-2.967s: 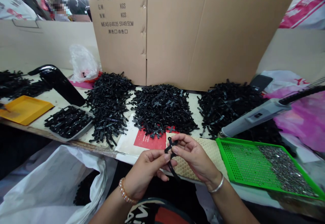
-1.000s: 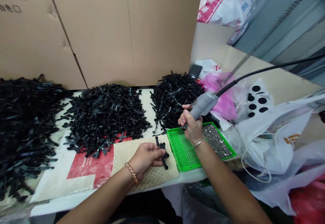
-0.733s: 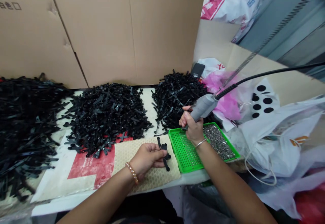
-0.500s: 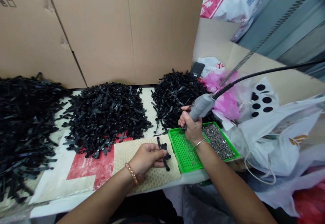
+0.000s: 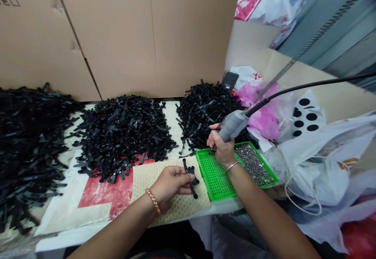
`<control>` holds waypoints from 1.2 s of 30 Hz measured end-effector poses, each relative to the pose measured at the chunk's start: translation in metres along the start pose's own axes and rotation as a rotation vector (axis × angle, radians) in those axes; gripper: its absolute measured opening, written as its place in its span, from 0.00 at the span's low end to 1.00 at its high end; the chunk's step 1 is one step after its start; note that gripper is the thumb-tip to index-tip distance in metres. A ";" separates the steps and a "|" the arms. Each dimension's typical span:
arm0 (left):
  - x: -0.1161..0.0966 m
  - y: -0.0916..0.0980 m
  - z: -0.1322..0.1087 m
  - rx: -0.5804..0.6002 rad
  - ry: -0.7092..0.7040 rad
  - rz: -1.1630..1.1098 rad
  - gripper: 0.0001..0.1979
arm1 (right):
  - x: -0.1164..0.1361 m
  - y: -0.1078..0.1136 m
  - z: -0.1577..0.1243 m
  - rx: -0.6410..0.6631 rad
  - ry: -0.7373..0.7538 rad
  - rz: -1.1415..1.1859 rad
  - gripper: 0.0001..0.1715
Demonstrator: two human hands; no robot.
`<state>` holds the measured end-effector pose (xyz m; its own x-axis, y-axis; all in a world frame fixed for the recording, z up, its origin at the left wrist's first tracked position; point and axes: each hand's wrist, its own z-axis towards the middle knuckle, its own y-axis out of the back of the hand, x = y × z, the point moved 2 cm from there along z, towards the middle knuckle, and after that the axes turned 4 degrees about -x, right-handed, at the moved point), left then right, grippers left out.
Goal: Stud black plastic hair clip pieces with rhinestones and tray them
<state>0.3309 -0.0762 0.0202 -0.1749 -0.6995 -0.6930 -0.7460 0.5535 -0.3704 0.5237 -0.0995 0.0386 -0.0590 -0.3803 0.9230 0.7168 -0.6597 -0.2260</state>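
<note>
the left hand (image 5: pixel 176 178) pinches a black, branched part (image 5: pixel 193 177) between thumb and fingers, near the desk's front edge, above a cream honeycomb mat (image 5: pixel 147 172). the right hand (image 5: pixel 223 147) is wrapped around a grey powered driver (image 5: pixel 233 125), pointed down over the back rim of a green tray (image 5: pixel 222 197); its tip is hard to make out. the tray sits just right of the mat, by the desk's front edge, with small metal pieces (image 5: pixel 255 167) heaped in its right side. left of the mat, a red and white sheet (image 5: pixel 117 196) reaches toward the same edge.

farther out, three piles of black parts cover much of the desk (image 5: pixel 173 120): a left pile (image 5: pixel 26 141), a middle pile (image 5: pixel 123 131) partly on the sheet, and a right pile (image 5: pixel 205 108) behind the tray. brown cardboard (image 5: pixel 117 35) stands along the back edge.
</note>
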 end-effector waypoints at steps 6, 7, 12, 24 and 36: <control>0.000 -0.001 0.000 0.000 -0.010 0.015 0.20 | -0.001 0.000 0.000 0.005 0.003 0.022 0.12; 0.000 -0.001 0.000 0.001 -0.014 0.008 0.20 | 0.000 0.000 0.000 0.003 0.002 0.022 0.13; 0.001 0.000 0.002 0.012 -0.019 -0.015 0.21 | -0.002 0.000 -0.001 0.010 0.003 0.003 0.13; 0.003 -0.001 0.004 0.013 -0.039 -0.008 0.22 | 0.044 -0.017 -0.005 -0.163 0.012 0.193 0.18; 0.002 -0.004 0.003 0.004 -0.064 0.010 0.20 | 0.045 -0.063 -0.047 -0.026 -0.175 0.266 0.15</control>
<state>0.3354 -0.0782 0.0186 -0.1413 -0.6634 -0.7348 -0.7419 0.5624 -0.3652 0.4433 -0.1057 0.0797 0.2497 -0.4260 0.8696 0.6727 -0.5696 -0.4723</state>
